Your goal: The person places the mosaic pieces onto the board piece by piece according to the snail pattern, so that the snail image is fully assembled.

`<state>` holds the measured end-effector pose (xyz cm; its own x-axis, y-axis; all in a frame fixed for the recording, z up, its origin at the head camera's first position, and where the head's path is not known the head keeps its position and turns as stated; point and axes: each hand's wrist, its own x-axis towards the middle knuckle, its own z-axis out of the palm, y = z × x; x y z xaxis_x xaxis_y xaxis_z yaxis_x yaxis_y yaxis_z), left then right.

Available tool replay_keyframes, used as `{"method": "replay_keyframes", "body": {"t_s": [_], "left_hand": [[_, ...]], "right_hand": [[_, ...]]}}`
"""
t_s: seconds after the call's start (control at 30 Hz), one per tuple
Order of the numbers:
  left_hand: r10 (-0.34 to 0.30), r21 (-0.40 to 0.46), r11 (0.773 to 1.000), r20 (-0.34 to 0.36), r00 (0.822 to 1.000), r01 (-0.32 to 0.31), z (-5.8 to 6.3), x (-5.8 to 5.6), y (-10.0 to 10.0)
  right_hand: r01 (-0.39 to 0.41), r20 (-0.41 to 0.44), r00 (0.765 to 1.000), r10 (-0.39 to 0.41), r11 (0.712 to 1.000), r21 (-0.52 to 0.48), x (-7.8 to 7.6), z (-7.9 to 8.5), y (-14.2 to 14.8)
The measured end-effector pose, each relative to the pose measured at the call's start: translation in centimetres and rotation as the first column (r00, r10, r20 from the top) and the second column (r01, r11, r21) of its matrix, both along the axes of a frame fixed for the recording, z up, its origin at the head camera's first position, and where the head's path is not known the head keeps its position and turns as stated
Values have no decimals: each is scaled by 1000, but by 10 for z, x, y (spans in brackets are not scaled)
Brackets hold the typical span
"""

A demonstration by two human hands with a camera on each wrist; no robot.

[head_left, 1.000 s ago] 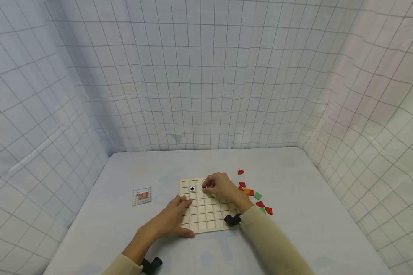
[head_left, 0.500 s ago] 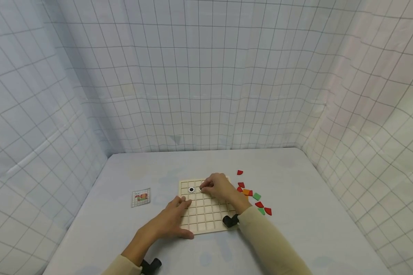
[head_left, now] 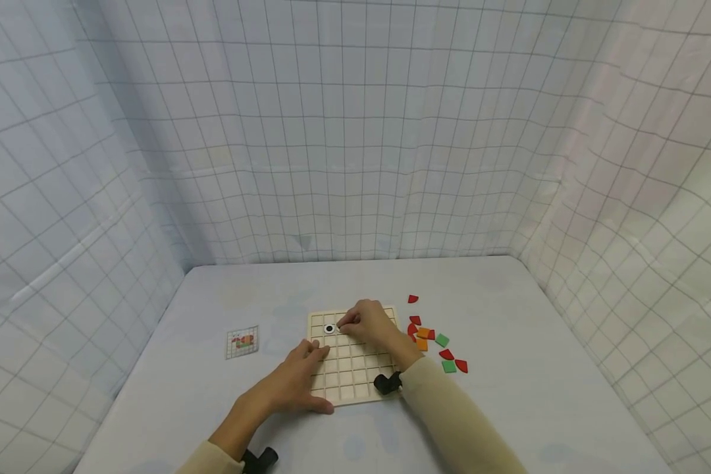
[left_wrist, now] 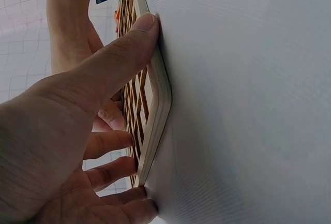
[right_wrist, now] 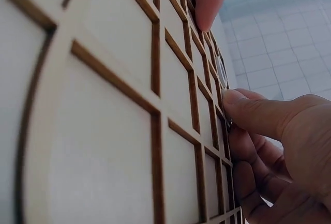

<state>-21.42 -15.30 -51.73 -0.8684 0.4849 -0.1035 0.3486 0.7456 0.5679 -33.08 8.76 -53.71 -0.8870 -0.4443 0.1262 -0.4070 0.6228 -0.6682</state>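
A wooden grid board [head_left: 346,378] with square recesses lies on the table. One white tile with a black dot [head_left: 330,328] sits in an upper-left cell. My right hand [head_left: 370,324] reaches over the board and pinches a small white tile [head_left: 338,328] between thumb and fingers, just right of the dotted tile; the fingers hide most of it. In the right wrist view, thumb and fingertips are right at the grid's surface. My left hand [head_left: 299,376] rests against the board's left side, fingers spread over that edge and thumb [left_wrist: 145,27] on the near edge.
Several red, orange and green tiles lie loose right of the board, among them a green square [head_left: 448,366] and a red quarter-round piece [head_left: 413,299]. A picture card [head_left: 242,342] with a coloured figure on a grid lies to the left. Gridded white curtains [head_left: 355,131] surround the table.
My right hand has slid slightly left along the upper row with the small white tile, closer to the dotted tile. My left hand keeps its place on the board.
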Motion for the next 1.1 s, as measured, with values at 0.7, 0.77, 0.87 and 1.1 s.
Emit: {"method": "replay_keyframes", "body": {"t_s": [0.7, 0.77, 0.87, 1.1], "left_hand": [[-6, 15, 1000, -12, 1000, 6, 0, 1, 0], [-6, 17, 1000, -13, 1000, 6, -1, 0, 0], [-9, 18, 1000, -15, 1000, 9, -2, 1, 0], [-7, 21, 1000, -22, 1000, 8, -4, 1, -1]], "right_hand": [[-33, -10, 999, 34, 996, 82, 3, 6, 14], [-19, -12, 1000, 20, 996, 92, 2, 7, 18], [3, -8, 1000, -2, 995, 99, 0, 7, 26], [53, -5, 999, -53, 997, 57, -8, 12, 52]]}}
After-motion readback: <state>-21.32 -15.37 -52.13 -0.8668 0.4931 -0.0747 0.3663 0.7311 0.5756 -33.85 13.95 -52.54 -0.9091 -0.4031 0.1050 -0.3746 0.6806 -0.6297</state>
